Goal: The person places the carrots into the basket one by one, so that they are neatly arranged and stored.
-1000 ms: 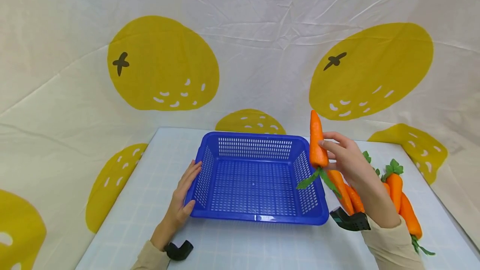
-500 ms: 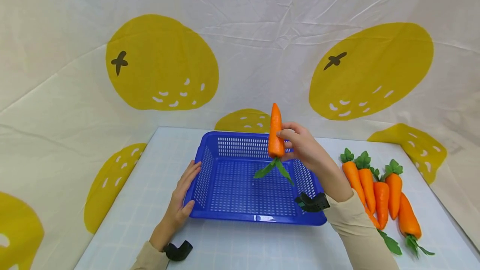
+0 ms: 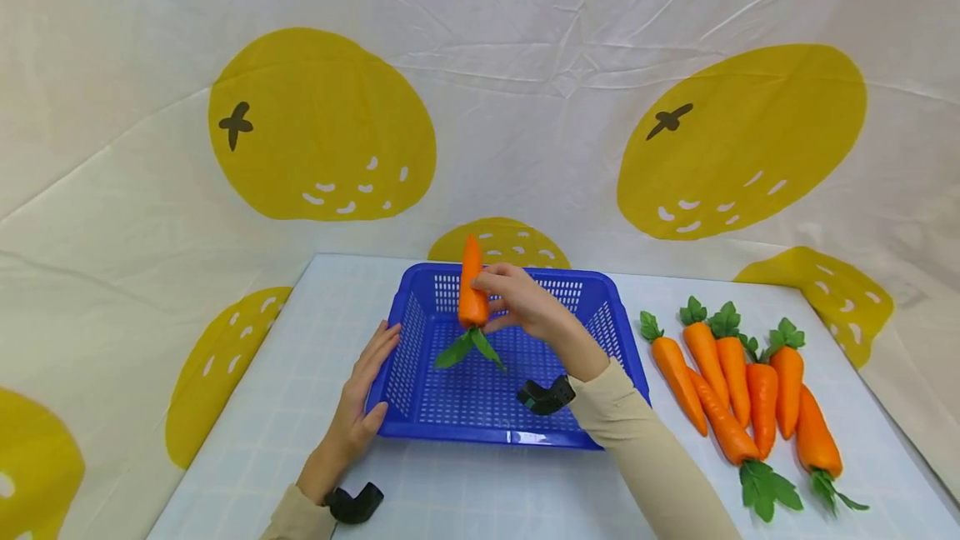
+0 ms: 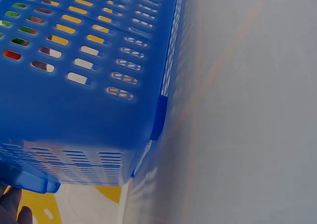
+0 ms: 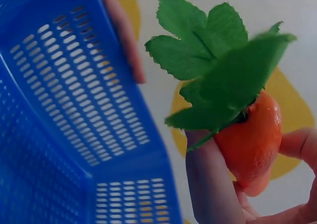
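Pale blue-white tabletop [image 3: 465, 490], faint grid lines, set w/ a blue perforated plastic basket [image 3: 510, 437] near centre. Backdrop: wrinkled cream cloth [image 3: 525, 82] w/ big yellow orange-fruit prints, hung behind table & draped down both sides.

R hand [image 3: 517, 302] held above basket's far-left part, fingers & thumb pinching a toy carrot [image 3: 472, 286] round its thick end. Carrot upright, tip up, green fabric leaves [image 3: 468, 348] hanging down over basket interior; not touching basket. R wrist view: leaves [image 5: 218, 75] fan out above orange body [image 5: 252, 140], thumb & fingers wrapped on it.

L hand [image 3: 360, 411] flat against basket's left outer wall, fingers straight, thumb at near-left corner; palm side on table. L wrist view: mostly basket wall [image 4: 74, 100] close up, blurred.

Rt of basket: row of carrots [image 3: 738, 390] lying on tabletop, six approx., leaf ends mixed far/near, some touching each other. Black wrist straps on both cream sleeves.
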`<state>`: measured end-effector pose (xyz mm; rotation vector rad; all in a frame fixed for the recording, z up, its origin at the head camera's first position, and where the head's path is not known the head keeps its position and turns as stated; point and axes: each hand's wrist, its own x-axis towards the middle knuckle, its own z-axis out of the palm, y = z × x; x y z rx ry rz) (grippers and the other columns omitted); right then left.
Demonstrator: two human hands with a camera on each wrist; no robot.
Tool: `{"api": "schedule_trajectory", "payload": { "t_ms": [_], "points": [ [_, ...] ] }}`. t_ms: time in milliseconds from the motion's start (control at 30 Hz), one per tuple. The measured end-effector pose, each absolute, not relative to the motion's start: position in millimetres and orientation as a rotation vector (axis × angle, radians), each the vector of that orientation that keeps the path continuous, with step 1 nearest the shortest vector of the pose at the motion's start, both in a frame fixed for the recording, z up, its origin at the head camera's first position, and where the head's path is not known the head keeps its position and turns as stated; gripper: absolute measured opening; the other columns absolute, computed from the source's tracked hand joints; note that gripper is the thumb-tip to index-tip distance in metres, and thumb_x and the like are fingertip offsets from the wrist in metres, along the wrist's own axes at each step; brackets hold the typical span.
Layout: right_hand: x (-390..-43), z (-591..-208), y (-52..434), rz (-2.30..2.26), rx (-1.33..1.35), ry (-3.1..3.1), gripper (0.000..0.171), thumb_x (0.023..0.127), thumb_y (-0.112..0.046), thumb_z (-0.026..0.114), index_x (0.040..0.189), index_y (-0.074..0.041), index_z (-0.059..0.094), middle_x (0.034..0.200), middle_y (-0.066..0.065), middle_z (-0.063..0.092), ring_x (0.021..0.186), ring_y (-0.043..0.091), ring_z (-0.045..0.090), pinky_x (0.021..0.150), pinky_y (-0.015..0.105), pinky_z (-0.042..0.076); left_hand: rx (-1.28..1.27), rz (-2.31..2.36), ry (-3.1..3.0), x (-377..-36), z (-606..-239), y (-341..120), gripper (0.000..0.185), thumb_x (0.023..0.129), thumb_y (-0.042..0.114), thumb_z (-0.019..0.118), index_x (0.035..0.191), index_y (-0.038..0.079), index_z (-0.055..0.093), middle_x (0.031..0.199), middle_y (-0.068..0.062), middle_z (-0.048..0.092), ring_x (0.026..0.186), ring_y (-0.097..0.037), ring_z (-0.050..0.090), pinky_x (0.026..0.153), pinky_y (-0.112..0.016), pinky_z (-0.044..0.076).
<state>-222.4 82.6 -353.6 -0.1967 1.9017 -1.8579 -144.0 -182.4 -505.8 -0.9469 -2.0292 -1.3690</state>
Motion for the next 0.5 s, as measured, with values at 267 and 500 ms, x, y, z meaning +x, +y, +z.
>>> {"api": "schedule_trajectory", "payload": {
  "t_ms": [267,500],
  "points": [
    [-234,-385,56,-1.759,-0.168,1.851,0.039,0.095,-0.015,0.059,0.127,0.007,0.049,0.11,0.021,0.06,0.081,0.03,0.07,0.069,0.042,0.061,-0.942,-1.371,-2.039,-144,-504,-182,0.07,0.095,0.038,0.044,0.145,-0.01,0.039,0.153,-0.028,0.035,0.146,-0.046,0.019,0.122,-0.035,0.011],
    [-239,-408,46,-1.657,-0.174,1.857,0.036,0.094,-0.015,0.061,0.12,0.009,0.058,0.101,0.019,0.064,0.075,0.029,0.07,0.069,0.043,0.061,-0.944,-1.377,-2.037,-144,-503,-182,0.068,0.094,0.035,0.045,0.145,-0.01,0.039,0.153,-0.027,0.035,0.146,-0.046,0.019,0.122,-0.035,0.011]
  ]
}}
